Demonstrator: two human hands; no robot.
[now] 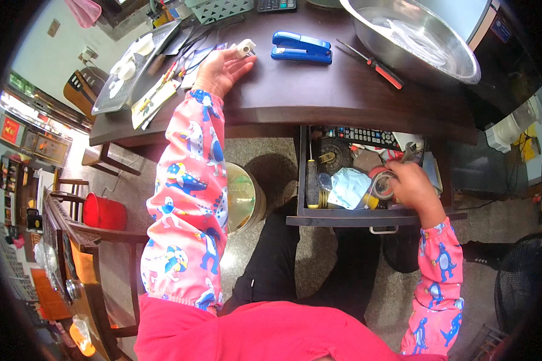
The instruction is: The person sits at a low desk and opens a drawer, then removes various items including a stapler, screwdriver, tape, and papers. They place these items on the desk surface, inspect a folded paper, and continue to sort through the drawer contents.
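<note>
On the dark wooden tabletop, my left hand (pixel 220 71) is palm up, with a white plug-like piece (pixel 245 48) between thumb and fingers. My right hand (pixel 411 184) reaches into the open drawer (pixel 293 220), its fingers at a roll of tape (pixel 383 185); whether they grip it is hard to tell. Around it in the drawer lie a remote control (pixel 363 136), a wrench (pixel 408 152), a crumpled pale blue wrapper (pixel 350 187) and a screwdriver with a dark and yellow handle (pixel 313 185). A blue stapler (pixel 301 47) and a red and black screwdriver (pixel 384 72) rest on the tabletop.
A steel basin (pixel 460 72) stands at the back right, a grey tray (pixel 113 101) with white pieces at the left. Cables and papers (pixel 156 104) lie beside the tray. Under the table stands a bucket (pixel 241 198). A chair (pixel 104 234) is at the left, a fan (pixel 524 280) at the right.
</note>
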